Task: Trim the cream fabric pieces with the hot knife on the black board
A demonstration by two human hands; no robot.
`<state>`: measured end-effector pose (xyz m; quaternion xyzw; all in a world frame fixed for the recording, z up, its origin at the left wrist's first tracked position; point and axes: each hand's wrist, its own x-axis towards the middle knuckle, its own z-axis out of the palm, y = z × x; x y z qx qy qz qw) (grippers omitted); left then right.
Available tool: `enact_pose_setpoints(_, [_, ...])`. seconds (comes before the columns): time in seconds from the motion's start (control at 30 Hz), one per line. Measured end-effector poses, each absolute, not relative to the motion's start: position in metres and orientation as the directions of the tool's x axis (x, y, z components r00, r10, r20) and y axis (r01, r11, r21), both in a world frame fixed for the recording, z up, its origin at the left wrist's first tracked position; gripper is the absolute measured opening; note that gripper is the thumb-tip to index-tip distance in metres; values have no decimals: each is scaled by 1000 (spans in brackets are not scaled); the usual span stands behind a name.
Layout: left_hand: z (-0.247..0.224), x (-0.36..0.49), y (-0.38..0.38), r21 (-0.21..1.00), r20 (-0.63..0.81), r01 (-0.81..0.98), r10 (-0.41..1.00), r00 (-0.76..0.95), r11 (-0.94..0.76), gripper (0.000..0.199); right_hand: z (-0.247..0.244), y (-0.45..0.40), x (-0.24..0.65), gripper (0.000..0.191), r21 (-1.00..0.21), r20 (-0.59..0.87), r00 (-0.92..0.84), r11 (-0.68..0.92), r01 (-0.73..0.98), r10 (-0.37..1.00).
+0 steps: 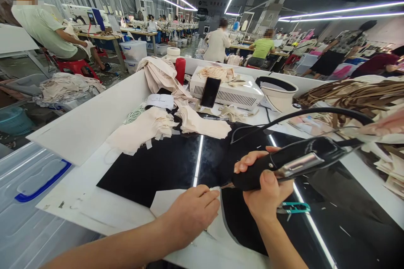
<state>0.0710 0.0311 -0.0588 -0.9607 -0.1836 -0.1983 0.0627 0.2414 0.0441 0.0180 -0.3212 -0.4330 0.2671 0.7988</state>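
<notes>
My right hand [268,193] is wrapped round a black corded handheld tool [284,162] with a metal plate on its side. Its narrow metal tip [227,185] points left and meets a small white piece [215,188] at my left fingertips. My left hand [197,210] is closed in a pinch on that piece; its kind is too small to make out. Beneath the left hand lies a pale flat sheet [166,198], partly hidden by the forearm. Teal thread snips [295,207] show beside my right wrist; I cannot tell whether they lie on the black surface [151,172].
Stacks of cream fabric pieces [203,122] lie at the table's back. A phone [211,92] leans on a white vented box [227,88]. A cable [303,111] arches above the tool. Brown strips [344,94] are heaped right; a lidded bin [38,201] stands left. Other people sit beyond.
</notes>
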Motion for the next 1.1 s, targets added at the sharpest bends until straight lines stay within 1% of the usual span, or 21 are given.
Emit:
enact_pose_setpoints(0.23, [-57, 69, 30, -41, 391, 379, 334, 858, -925, 11, 19, 44, 240, 32, -757, 517, 477, 640, -134, 711])
enact_pose_setpoints(0.47, [-57, 69, 30, -25, 402, 392, 350, 846, -920, 10, 20, 45, 237, 36, -738, 523, 480, 656, -157, 704])
enact_pose_setpoints(0.67, [-57, 68, 29, -44, 368, 382, 340, 865, -923, 14, 19, 47, 234, 32, -760, 515, 473, 636, -132, 714])
enact_pose_setpoints(0.93, [-59, 68, 29, -35, 430, 386, 335, 838, -922, 15, 22, 45, 229, 39, -759, 506, 478, 634, -149, 718])
enact_pose_setpoints(1.1, [-53, 69, 29, -16, 475, 390, 336, 813, -921, 13, 19, 45, 227, 36, -759, 510, 457, 631, -158, 728])
